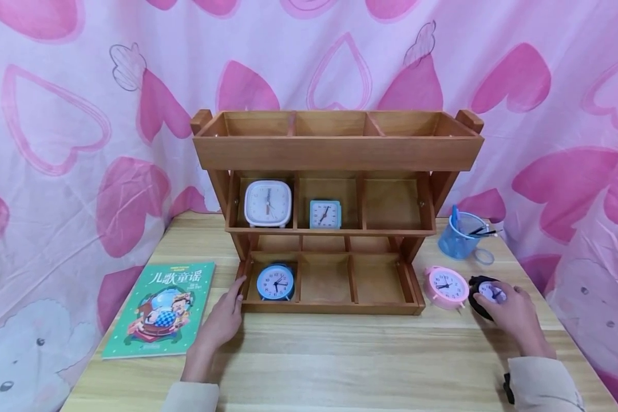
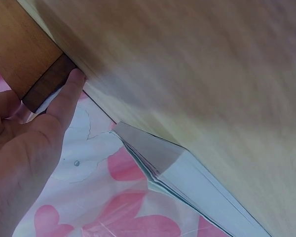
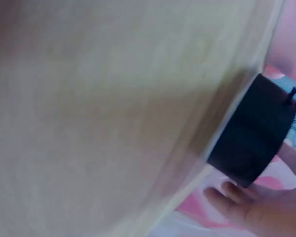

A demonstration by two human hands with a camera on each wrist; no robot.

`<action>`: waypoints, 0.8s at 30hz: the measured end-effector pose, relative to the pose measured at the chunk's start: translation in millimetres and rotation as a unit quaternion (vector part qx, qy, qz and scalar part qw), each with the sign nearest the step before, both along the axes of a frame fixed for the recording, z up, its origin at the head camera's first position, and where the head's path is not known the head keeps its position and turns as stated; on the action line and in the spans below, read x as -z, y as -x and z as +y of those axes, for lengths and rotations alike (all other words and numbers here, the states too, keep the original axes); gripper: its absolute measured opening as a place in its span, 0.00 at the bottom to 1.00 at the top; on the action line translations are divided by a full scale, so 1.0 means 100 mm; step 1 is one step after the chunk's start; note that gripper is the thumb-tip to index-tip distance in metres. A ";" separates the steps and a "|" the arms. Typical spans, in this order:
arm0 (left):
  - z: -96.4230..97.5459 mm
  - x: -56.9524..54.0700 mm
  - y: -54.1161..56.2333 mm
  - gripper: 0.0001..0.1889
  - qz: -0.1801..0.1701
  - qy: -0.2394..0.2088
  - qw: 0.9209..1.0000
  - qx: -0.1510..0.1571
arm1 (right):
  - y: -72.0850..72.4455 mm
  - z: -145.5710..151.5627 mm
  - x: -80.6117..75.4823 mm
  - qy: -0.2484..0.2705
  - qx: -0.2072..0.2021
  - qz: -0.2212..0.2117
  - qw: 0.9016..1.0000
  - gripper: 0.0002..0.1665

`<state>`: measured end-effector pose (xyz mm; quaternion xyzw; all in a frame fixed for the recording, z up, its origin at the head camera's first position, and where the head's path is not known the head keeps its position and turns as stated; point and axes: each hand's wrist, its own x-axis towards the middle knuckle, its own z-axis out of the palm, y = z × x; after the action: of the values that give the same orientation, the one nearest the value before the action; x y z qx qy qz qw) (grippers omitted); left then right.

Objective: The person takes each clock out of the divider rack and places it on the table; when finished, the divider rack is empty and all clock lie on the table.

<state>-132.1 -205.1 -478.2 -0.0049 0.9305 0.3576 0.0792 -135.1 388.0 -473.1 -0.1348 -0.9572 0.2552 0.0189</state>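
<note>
My left hand (image 1: 221, 316) rests against the left end of the wooden shelf (image 1: 332, 309), near its bottom corner; in the left wrist view one straight finger touches that end. At the right, my right hand (image 1: 515, 315) holds a black alarm clock (image 1: 480, 309) with a white face, fingers and thumb spread round it. The right wrist view shows the clock's dark side (image 3: 254, 131) low by the table. Beside it stands a pink alarm clock (image 1: 447, 287). A blue round clock (image 1: 275, 282) sits in the bottom left compartment; a white clock (image 1: 268, 203) and a small turquoise clock (image 1: 325, 214) sit in the middle tier.
A green picture book (image 1: 159, 309) lies left of the shelf. Behind the pink clock stands a blue mesh pen cup (image 1: 459, 240), with a clear ring (image 1: 484, 256) beside it. A pink heart-patterned curtain (image 1: 309, 57) hangs behind the table.
</note>
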 end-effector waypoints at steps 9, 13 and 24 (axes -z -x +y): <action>-0.01 -0.01 -0.01 0.26 0.008 -0.002 1.000 0.007 | -0.10 -0.74 -0.28 0.030 0.007 0.197 0.980 0.35; 0.00 -0.02 0.00 0.26 0.009 0.000 1.000 0.007 | -0.11 -1.25 -0.32 0.035 -0.075 0.228 0.970 0.30; 0.00 -0.03 0.00 0.26 -0.003 -0.003 1.000 0.001 | 0.10 -2.87 -0.11 0.078 -0.223 0.121 0.964 0.32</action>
<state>-131.9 -205.0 -475.6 -0.0046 0.9291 0.3605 0.0828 -144.9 101.0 -462.4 0.1127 -0.9309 0.3410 0.0671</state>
